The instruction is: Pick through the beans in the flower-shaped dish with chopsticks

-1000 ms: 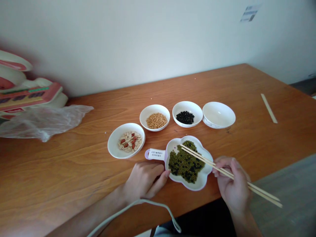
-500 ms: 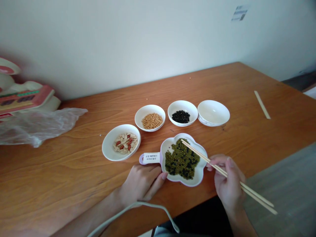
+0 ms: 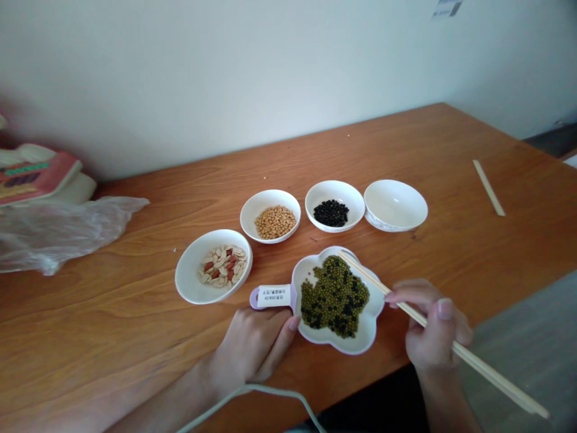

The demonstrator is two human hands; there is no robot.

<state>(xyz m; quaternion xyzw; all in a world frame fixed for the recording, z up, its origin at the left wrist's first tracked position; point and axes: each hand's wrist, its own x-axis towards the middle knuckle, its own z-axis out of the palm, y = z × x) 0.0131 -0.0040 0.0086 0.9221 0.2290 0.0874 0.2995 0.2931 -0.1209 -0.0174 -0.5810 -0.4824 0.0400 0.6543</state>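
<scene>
My right hand is closed round a pair of wooden chopsticks. Their tips lie together by the upper rim of a flower-shaped dish, with no bean visible between them. Green mung beans mixed with darker black beans fill much of the dish. My left hand has its fingers curled at the dish's labelled handle, thumb against the rim; the fingertips are hidden. Behind the dish stand white bowls: one of peanuts and pale seeds, one of soybeans, one of black beans, and an empty bowl.
A wooden stick lies at the right of the brown table. At the left are a crumpled clear plastic bag and a red and cream toy-like object. A pale cable crosses before my left forearm. A wall rises behind.
My right hand has moved right and slightly down in view, drawing the chopstick tips from above the beans toward the dish's upper rim. The view has shifted slightly. My left hand stays by the handle.
</scene>
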